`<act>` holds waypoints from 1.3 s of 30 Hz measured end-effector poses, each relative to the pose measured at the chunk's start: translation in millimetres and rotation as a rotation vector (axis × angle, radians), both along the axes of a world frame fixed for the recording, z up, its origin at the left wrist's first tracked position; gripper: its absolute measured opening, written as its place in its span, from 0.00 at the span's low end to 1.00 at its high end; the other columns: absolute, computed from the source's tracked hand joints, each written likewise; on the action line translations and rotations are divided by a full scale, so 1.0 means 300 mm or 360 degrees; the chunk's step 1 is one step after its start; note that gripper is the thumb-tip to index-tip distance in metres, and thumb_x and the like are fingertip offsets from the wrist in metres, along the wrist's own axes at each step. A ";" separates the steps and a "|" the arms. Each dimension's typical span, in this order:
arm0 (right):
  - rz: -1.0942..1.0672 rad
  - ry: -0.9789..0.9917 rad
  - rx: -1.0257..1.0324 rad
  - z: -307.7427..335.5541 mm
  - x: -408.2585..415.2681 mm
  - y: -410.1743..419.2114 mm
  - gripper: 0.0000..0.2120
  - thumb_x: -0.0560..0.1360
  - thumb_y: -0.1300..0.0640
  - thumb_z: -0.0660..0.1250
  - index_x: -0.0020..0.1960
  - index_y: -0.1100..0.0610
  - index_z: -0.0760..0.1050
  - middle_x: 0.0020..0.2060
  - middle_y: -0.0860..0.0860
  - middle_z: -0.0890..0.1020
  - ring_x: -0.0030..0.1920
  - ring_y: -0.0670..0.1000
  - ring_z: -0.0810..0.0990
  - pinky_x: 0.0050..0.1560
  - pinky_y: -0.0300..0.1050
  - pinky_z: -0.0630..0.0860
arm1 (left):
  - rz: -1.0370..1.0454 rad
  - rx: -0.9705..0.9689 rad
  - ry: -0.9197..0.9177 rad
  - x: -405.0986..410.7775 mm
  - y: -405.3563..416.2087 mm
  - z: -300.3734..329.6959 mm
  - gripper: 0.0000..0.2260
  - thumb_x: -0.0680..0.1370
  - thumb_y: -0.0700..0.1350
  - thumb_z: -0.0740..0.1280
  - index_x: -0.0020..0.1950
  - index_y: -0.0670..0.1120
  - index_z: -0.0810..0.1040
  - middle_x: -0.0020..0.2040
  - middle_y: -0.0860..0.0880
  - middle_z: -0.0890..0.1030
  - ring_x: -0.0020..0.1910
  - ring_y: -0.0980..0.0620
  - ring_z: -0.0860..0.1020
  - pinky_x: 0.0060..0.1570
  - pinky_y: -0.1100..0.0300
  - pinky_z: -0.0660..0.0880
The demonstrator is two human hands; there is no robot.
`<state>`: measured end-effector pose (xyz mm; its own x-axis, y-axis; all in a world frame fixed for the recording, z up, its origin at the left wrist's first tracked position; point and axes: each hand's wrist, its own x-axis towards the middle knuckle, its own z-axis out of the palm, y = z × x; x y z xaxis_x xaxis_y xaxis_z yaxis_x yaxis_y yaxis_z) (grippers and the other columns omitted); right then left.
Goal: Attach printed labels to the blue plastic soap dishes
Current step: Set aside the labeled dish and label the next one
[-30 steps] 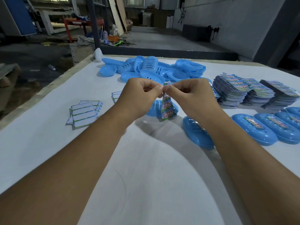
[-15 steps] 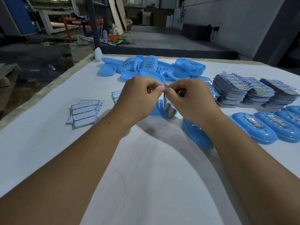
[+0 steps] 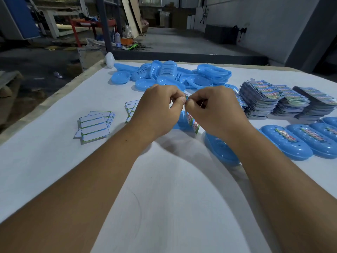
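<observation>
The desk (image 3: 45, 161) is covered in plain white. On it the heap of soap dishes (image 3: 169, 75) is all one light blue, some with rows of slots. The finished dishes (image 3: 290, 143) at the right have the same blue and carry a strip printed in red, green and white. The label (image 3: 194, 124) hanging under the hands has small red squares and a green edge. The stacks of labels (image 3: 269, 99) show blue, green and red print. The backing sheets (image 3: 94, 125) are white with thin green borders
</observation>
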<state>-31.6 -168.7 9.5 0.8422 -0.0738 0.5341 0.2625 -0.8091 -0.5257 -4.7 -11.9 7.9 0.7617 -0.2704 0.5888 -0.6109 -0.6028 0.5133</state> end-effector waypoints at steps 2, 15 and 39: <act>-0.0007 0.0007 -0.0059 0.003 -0.003 0.001 0.11 0.73 0.49 0.67 0.39 0.51 0.84 0.29 0.45 0.82 0.34 0.47 0.79 0.38 0.46 0.79 | -0.0021 0.0016 0.0006 -0.002 0.000 0.000 0.06 0.80 0.44 0.68 0.48 0.47 0.85 0.40 0.54 0.82 0.45 0.52 0.76 0.48 0.58 0.71; -0.0026 -0.0021 -0.0368 0.012 -0.001 0.009 0.14 0.76 0.51 0.63 0.40 0.57 0.82 0.33 0.53 0.83 0.37 0.56 0.78 0.41 0.53 0.77 | -0.0007 0.0068 -0.0026 -0.004 -0.001 0.002 0.06 0.80 0.43 0.68 0.46 0.47 0.84 0.41 0.54 0.82 0.47 0.51 0.75 0.49 0.60 0.68; 0.0068 0.0437 0.0930 0.025 0.010 -0.053 0.09 0.70 0.53 0.76 0.32 0.53 0.84 0.26 0.44 0.78 0.26 0.42 0.73 0.25 0.36 0.72 | 0.0256 0.0026 0.0423 0.040 0.032 0.021 0.11 0.83 0.47 0.55 0.43 0.48 0.71 0.41 0.52 0.76 0.44 0.50 0.75 0.38 0.56 0.68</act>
<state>-28.7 -184.7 17.0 0.9510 -0.2508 0.1809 0.0815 -0.3609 -0.9290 7.2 -2.3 14.3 0.9223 -0.1415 0.3597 -0.3523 -0.6904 0.6319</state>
